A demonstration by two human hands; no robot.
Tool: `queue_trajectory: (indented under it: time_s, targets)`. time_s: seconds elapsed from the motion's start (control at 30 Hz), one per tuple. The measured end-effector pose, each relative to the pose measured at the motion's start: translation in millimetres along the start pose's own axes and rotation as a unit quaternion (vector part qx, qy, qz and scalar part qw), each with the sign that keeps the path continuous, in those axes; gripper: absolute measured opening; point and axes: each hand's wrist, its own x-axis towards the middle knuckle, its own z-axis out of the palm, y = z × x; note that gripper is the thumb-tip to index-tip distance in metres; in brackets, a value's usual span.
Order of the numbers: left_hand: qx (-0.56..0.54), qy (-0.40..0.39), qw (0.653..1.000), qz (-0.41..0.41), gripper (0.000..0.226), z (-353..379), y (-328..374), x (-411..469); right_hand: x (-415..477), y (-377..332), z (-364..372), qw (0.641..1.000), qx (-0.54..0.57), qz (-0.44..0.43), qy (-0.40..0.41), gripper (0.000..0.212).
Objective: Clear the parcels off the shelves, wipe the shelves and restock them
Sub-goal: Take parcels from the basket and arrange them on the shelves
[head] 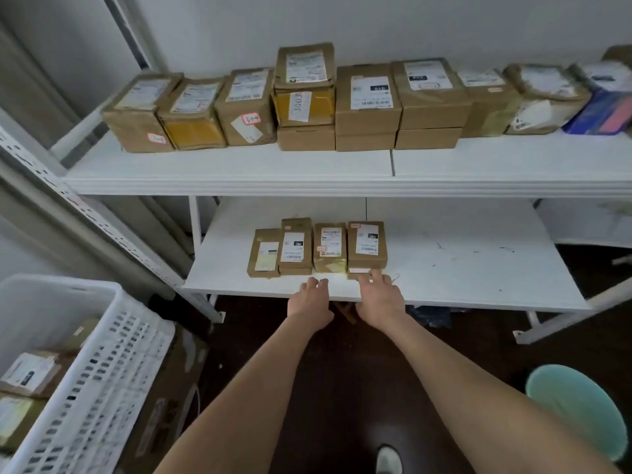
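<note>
Several small brown parcels stand in a row on the white lower shelf; the rightmost parcel is the tallest of them. My right hand reaches over the shelf's front edge, and its fingertips touch the lower front of that rightmost parcel. My left hand lies beside it, fingers loosely bent just in front of the yellow-taped parcel, holding nothing. The white upper shelf carries a long row of bigger brown parcels, some stacked two high.
A white slotted plastic basket with a few parcels inside stands at the lower left. A pale green round tub sits on the dark floor at the lower right. The shelf's perforated post slants past on the left. The lower shelf's right half is bare and scuffed.
</note>
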Motion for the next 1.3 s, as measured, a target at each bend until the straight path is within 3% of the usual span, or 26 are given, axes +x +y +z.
queue_trajectory:
  time_s: [0.17, 0.43, 0.63, 0.77, 0.9, 1.03, 1.1, 1.3]
  targets:
    - [0.002, -0.024, 1.0, -0.002, 0.074, 15, 37, 32, 30, 44, 1, 0.999, 0.007, 0.014, -0.029, 0.062]
    - [-0.029, -0.041, 0.999, -0.019, 0.067, 29, 42, 110, 92, 58, 35, 0.996, 0.036, 0.019, -0.076, 0.06]
    - [-0.095, -0.044, 0.993, -0.056, 0.06, 54, 33, 182, 149, 82, 65, 0.985, 0.12, 0.087, -0.088, 0.061]
    - [-0.129, -0.045, 0.987, -0.09, 0.057, 74, 20, 227, 185, 100, 93, 0.965, 0.194, 0.149, -0.091, 0.059]
    - [-0.183, 0.014, 0.975, -0.125, 0.063, 96, 1, 275, 233, 119, 116, 0.941, 0.27, 0.192, -0.065, 0.06]
    - [-0.231, 0.088, 0.955, -0.164, 0.06, 116, -20, 319, 278, 140, 136, 0.894, 0.381, 0.234, -0.033, 0.073]
    - [-0.243, 0.084, 0.95, -0.176, 0.057, 125, -25, 335, 295, 147, 146, 0.868, 0.427, 0.251, -0.019, 0.078]
    - [-0.215, 0.081, 0.955, -0.187, 0.059, 143, -23, 354, 323, 158, 162, 0.826, 0.504, 0.253, -0.026, 0.056]
